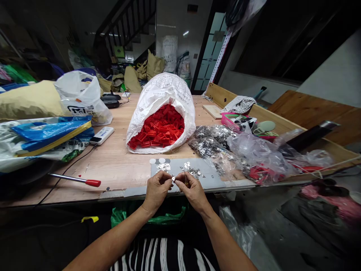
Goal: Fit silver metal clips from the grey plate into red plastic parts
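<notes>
My left hand [158, 188] and my right hand [194, 191] meet at the table's front edge, both closed in a pinch. Between their fingertips is a small shiny metal piece [173, 179], too small to make out its exact kind. A yellowish ring shows on a finger of my right hand. Just beyond the fingers, a pile of flat silvery pieces [163, 167] and a looser pile of small metal parts [194, 172] lie on a grey sheet [212, 180]. Behind them, a white woven sack [166, 88] lies with its mouth towards me, full of red plastic pieces [160, 128].
Clear bags of metal parts [210, 146] and a pink basket [229, 122] stand to the right. At left are a red-tipped metal lever [91, 183], a white power strip [103, 135] and plastic bags [81, 94]. A green bag [166, 218] hangs below the table edge.
</notes>
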